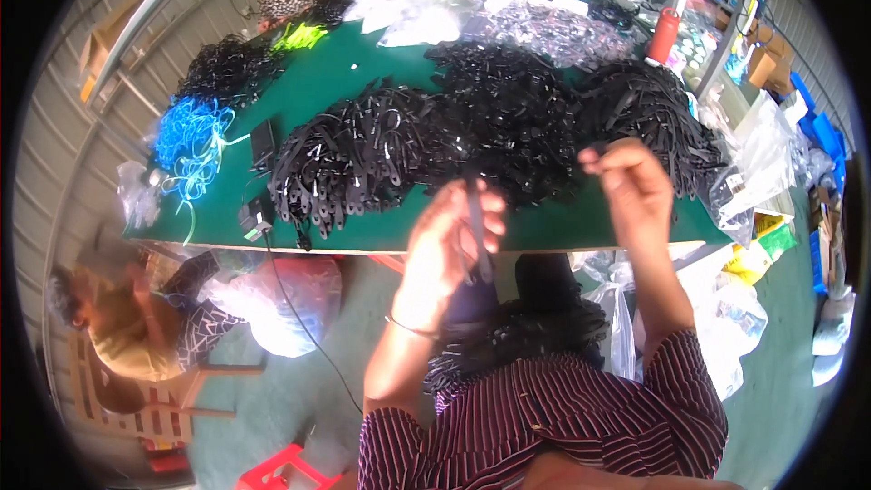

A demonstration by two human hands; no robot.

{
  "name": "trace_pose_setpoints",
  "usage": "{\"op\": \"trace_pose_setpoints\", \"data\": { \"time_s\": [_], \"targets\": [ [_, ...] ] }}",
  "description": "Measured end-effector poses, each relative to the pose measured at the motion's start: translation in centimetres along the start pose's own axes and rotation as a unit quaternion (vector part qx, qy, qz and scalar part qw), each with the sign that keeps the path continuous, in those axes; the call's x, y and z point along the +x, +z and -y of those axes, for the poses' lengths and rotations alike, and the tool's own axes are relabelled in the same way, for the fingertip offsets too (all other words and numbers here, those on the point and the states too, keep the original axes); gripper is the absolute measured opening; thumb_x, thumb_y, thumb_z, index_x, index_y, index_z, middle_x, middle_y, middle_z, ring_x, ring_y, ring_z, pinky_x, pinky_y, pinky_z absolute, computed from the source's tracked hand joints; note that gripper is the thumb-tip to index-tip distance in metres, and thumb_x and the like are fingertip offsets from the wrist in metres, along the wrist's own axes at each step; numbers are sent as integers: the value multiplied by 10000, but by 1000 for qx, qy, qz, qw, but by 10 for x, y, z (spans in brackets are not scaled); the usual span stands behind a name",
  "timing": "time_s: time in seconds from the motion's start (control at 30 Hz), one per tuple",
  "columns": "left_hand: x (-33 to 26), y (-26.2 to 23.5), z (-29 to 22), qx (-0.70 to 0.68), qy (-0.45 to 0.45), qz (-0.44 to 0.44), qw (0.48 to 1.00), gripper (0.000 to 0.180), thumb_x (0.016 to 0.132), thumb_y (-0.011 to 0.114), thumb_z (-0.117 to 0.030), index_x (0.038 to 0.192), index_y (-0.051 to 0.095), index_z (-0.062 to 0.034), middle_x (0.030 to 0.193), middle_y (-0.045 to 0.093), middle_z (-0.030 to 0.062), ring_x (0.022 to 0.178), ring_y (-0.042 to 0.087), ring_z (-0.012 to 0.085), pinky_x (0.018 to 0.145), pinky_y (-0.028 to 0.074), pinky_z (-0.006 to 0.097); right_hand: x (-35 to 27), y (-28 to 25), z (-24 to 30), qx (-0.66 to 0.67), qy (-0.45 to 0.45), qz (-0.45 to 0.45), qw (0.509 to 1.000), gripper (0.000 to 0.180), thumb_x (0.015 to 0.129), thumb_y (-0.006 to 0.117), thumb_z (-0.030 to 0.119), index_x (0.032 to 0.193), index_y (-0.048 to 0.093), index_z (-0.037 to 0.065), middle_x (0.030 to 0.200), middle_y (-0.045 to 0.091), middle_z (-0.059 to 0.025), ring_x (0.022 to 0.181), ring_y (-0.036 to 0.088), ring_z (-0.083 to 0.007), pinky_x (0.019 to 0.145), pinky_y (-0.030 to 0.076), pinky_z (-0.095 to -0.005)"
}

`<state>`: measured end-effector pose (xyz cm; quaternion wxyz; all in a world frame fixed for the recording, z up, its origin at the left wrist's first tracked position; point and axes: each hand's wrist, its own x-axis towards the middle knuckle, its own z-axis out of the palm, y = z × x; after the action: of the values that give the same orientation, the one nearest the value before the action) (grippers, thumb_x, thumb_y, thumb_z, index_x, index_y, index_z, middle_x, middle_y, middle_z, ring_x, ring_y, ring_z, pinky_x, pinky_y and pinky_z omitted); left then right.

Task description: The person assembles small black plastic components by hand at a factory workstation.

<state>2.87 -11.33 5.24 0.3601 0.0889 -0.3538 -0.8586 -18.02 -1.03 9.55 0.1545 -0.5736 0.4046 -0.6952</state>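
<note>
My left hand (pixel 440 236) is just over the table's front edge, its fingers closed round a black strap (pixel 477 222) that hangs down past the palm. My right hand (pixel 635 186) is raised to the right, thumb and fingertips pinched together beside the black heap; what they hold, if anything, is too small to make out. Before my hands lies a tangled heap of small black parts (pixel 504 118). Left of it is a pile of black straps (pixel 349 150), and to the right another bundle of black straps (pixel 649 118). More black pieces (pixel 517 345) rest in my lap.
The green table (pixel 381 234) also bears blue cords (pixel 192 136), a black box (pixel 263 145), clear bags (pixel 408 14) and a red bottle (pixel 664 36). A cable hangs off its front. One person (pixel 136 327) sits at left; others are behind the table. A red stool (pixel 286 470) stands below.
</note>
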Motion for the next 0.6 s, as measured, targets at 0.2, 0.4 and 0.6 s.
{"op": "trace_pose_setpoints", "data": {
  "time_s": [0.2,0.4,0.6],
  "targets": [
    [-27,27,34,-17,-41,-57,997,308,897,536,-182,1136,502,9,1015,580,72,925,551,152,788,454,248,-58,57,3,-276,-192,189,923,159,673,634,49,825,620,92,888,579,-24,838,545,-238,737,411,-365],
    [-41,15,44,-3,3,-77,997,186,892,493,-59,1076,516,-59,888,567,65,754,549,151,706,463,256,-112,49,-19,-111,-56,82,989,178,738,654,100,908,605,85,879,569,-80,829,537,-214,734,403,-372],
    [-57,16,59,86,-24,1,996,200,901,441,-31,1094,488,-59,859,549,63,652,484,117,573,402,220,-115,57,-53,393,318,156,848,637,893,293,577,1148,492,28,987,574,-96,885,571,-201,678,466,-298]
  ]
}}
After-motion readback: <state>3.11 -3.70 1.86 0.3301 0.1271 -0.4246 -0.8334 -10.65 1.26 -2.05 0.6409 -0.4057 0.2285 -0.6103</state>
